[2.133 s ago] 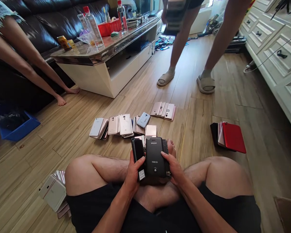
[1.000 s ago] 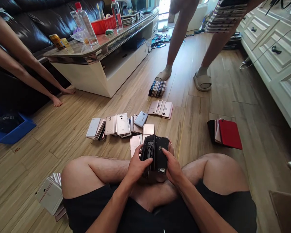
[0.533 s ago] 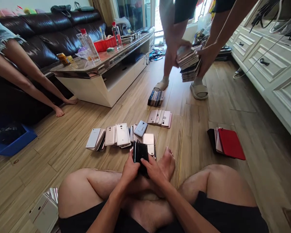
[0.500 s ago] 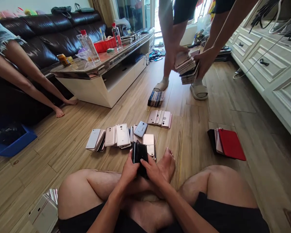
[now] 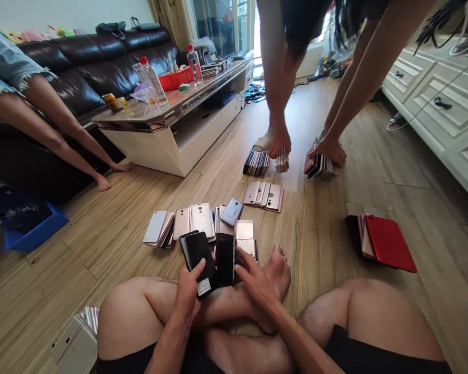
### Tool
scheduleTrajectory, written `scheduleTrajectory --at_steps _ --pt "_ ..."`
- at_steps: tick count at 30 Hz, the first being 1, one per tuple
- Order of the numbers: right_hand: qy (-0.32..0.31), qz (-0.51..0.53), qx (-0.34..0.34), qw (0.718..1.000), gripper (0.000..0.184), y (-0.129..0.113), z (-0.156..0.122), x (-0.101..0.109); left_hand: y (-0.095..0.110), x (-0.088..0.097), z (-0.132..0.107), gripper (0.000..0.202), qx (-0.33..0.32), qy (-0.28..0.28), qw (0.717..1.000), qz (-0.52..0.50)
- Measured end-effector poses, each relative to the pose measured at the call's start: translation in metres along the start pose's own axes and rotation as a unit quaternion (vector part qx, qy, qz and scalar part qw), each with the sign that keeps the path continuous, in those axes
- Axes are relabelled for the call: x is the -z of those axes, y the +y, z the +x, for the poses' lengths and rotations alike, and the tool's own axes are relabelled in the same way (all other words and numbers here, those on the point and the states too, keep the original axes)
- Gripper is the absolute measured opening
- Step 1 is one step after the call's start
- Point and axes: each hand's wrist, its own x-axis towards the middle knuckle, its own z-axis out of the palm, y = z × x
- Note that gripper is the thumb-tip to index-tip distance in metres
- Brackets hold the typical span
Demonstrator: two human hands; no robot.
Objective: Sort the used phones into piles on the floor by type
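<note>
Head view: a wood floor (image 5: 81,259) runs between a dark leather sofa (image 5: 101,67) and white drawers (image 5: 432,98), with a low white coffee table (image 5: 159,150) beside the sofa.
Nearby people: a standing co-worker bends, with co-worker's hands (image 5: 278,143) resting on stacks of phones (image 5: 320,167).
Floor: rows of rose-gold and silver smartphones (image 5: 183,223) lie just ahead of the crossed legs, and a red phone (image 5: 390,243) lies off to the right.
Left hand: (image 5: 186,298) closed around a black smartphone (image 5: 200,259) with a white label, held above the shins.
Right hand: (image 5: 259,285) fingers spread, beside a second black smartphone (image 5: 225,258); whether it grips cannot be told.
</note>
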Motion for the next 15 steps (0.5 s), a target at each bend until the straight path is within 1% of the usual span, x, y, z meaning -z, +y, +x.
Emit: scheduleTrajectory --at_steps 2,4,6,8,10,11,15 --pt "-0.014 0.015 0.01 1.0 0.044 -0.009 0.001 0.002 0.009 -0.004 -0.005 0.065 0.035 -0.039 0.998 -0.038" --pt "-0.027 0.027 0.006 0.999 0.037 -0.018 0.0 0.005 0.015 -0.008 -0.01 0.071 0.087 -0.089 0.989 -0.075" --pt "-0.033 0.059 -0.016 0.998 0.036 -0.025 -0.003 0.007 0.016 -0.012 -0.012 0.076 0.134 -0.136 0.976 -0.108" --pt "-0.039 0.1 -0.048 0.993 0.043 -0.03 -0.008 0.009 0.014 -0.016 -0.013 0.077 0.162 -0.166 0.964 -0.131" --pt "-0.055 0.123 -0.08 0.988 0.048 -0.034 -0.016 0.011 0.01 -0.021 -0.013 0.074 0.173 -0.174 0.958 -0.145" --pt "-0.064 0.124 -0.093 0.986 0.05 -0.036 -0.02 0.012 0.008 -0.023 -0.013 0.072 0.174 -0.169 0.959 -0.149" --pt "-0.097 0.118 -0.117 0.981 0.051 -0.043 -0.036 0.015 0.003 -0.031 -0.016 0.061 0.157 -0.112 0.97 -0.145"
